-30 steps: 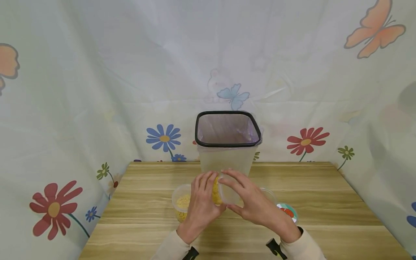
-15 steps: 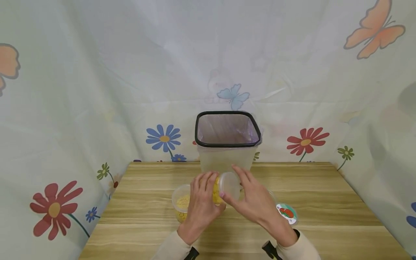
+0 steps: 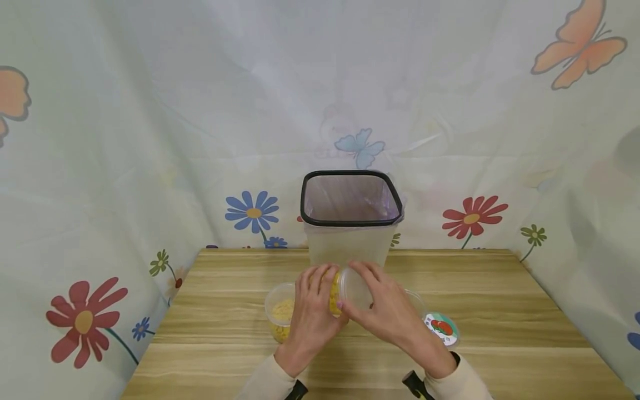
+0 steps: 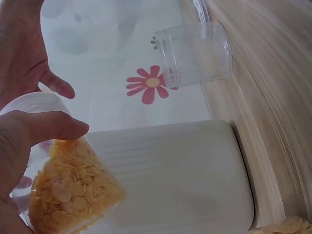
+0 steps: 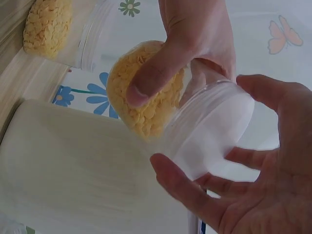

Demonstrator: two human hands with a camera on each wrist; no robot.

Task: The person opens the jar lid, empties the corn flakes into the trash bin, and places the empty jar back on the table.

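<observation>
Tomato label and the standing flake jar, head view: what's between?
Head view, rightward from the standing jar: left hand, held jar with its lid, right hand, then the empty jar, partly hidden, before the tomato label.

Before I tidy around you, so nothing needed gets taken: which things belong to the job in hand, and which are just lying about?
Job in hand:
held flake jar
its translucent top

Likely lying about:
standing flake jar
empty clear jar
tomato-printed lid
lined bin
</observation>
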